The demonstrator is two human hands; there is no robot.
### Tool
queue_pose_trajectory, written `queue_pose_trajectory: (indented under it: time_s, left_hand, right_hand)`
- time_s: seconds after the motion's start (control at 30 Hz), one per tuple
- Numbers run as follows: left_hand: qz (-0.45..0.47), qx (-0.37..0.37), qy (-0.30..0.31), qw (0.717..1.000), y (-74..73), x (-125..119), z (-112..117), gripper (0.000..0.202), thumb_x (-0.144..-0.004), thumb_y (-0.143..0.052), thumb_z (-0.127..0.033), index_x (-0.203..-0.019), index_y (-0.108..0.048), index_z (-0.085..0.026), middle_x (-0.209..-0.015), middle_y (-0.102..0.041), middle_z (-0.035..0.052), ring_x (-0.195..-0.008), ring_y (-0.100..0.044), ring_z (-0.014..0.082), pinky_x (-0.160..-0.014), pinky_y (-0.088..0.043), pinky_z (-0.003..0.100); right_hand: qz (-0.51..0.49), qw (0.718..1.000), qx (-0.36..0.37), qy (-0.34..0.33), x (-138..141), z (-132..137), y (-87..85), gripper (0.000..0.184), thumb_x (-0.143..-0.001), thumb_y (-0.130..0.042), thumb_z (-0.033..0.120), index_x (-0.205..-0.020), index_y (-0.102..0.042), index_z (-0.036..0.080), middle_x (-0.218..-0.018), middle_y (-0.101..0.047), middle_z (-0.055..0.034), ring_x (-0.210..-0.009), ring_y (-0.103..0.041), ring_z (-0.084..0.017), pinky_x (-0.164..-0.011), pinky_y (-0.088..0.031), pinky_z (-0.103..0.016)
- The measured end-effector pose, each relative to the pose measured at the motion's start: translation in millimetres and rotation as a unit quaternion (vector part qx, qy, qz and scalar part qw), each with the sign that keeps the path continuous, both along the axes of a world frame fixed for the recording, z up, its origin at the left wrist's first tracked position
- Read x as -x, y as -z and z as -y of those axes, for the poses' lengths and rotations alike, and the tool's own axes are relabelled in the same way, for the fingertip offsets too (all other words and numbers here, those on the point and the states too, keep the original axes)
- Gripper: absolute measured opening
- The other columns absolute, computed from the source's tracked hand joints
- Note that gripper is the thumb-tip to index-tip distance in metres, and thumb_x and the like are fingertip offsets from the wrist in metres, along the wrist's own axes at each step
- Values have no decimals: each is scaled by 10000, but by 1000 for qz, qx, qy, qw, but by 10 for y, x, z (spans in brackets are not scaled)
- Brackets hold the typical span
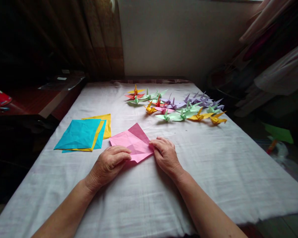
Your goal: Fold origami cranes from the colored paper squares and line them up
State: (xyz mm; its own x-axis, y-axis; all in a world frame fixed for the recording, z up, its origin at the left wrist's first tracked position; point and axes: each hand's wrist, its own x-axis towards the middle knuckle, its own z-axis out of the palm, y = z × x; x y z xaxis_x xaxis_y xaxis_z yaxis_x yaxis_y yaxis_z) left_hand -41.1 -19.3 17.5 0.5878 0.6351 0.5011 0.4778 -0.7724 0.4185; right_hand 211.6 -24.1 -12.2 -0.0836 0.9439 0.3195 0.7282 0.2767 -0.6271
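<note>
A pink paper sheet (132, 141) lies partly folded on the white cloth (213, 158), with one corner turned over and a darker pink face showing. My left hand (109, 165) rests on the sheet's near left edge, fingers curled and pressing the paper down. My right hand (165, 153) sits at the sheet's right corner, its fingertips pinched on the folded edge.
A stack of turquoise and yellow paper squares (83, 134) lies to the left. Several folded paper cranes (178, 107) in purple, green, yellow, pink and red stand at the far middle and right. A dark wooden cabinet (39, 102) borders the left side, hanging clothes the right.
</note>
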Motion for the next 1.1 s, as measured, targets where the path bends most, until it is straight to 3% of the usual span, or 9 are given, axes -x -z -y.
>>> queue_pose_trajectory:
  time_s: [0.17, 0.3, 0.47, 0.6, 0.77, 0.87, 0.97, 1.1]
  left_hand:
    - [-76, 75, 54, 993, 4, -3, 38, 164, -879, -548, -142, -953, -665, -229, -1168, -714, 67, -1198, -596, 244, -1059, -412, 477]
    - [-128, 130, 59, 981, -1, 10, 43, 224, -857, -565, -154, -1013, -693, -252, -1227, -694, 64, -1283, -533, 276, -1114, -317, 563]
    - [-146, 127, 29, 981, 74, -19, 60, 420, -867, -523, -110, -1242, -631, -267, -1345, -622, 85, -1330, -495, 266, -1125, -317, 575]
    - [-141, 104, -17, 984, 162, -103, 114, 513, -897, -519, -160, -1405, -479, -215, -1444, -525, 127, -1366, -454, 263, -1140, -330, 556]
    - [-120, 92, -61, 987, 164, -144, 172, 667, -892, -584, -280, -1494, -318, -173, -1495, -451, 165, -1384, -428, 275, -1127, -398, 475]
    - [-99, 93, -45, 990, 124, -119, 174, 698, -861, -588, -222, -1495, -299, -177, -1510, -431, 161, -1396, -411, 267, -1134, -396, 459]
    - [-85, 98, -35, 991, 93, -105, 158, 655, -809, -569, -125, -1435, -383, -174, -1515, -424, 158, -1413, -384, 267, -1146, -373, 482]
    - [-63, 71, -1, 995, 45, -132, 131, 311, -830, -555, -110, -1118, -613, -214, -1402, -562, 116, -1334, -485, 255, -1094, -428, 473]
  right_hand:
    - [3, 1000, 6, -12, -9, -43, 19, 371, -823, -497, 65, -1006, -730, 289, -1088, -745, -20, -1154, -583, -258, -1020, -368, -496]
    - [14, 1000, 3, -7, -3, -62, 34, 412, -827, -488, 59, -1086, -712, 287, -1189, -709, -32, -1191, -564, -259, -1033, -368, -496]
    - [12, 997, -76, -2, -2, -2, -62, 347, -803, -508, 98, -1059, -700, 234, -1221, -671, -80, -1161, -575, -262, -999, -423, -459]
    - [-17, 991, -106, -76, 58, 108, -159, 276, -784, -544, 119, -995, -679, 233, -1038, -689, -62, -981, -630, -208, -899, -503, -352]
    - [51, 982, -115, -140, 143, 158, -150, 281, -785, -580, 146, -1040, -663, 229, -1076, -673, -76, -939, -627, -206, -822, -521, -339]
    - [68, 980, -126, -139, 137, 128, -108, 209, -807, -589, 156, -975, -684, 237, -1054, -673, -69, -911, -622, -195, -805, -510, -332]
    - [65, 980, -121, -147, 114, 103, -85, 143, -850, -578, 163, -885, -695, 238, -1002, -681, -51, -886, -620, -173, -795, -497, -303]
    - [98, 977, -120, -145, 117, 116, -108, 125, -865, -598, 182, -875, -707, 242, -944, -704, -32, -855, -613, -180, -785, -462, -312]
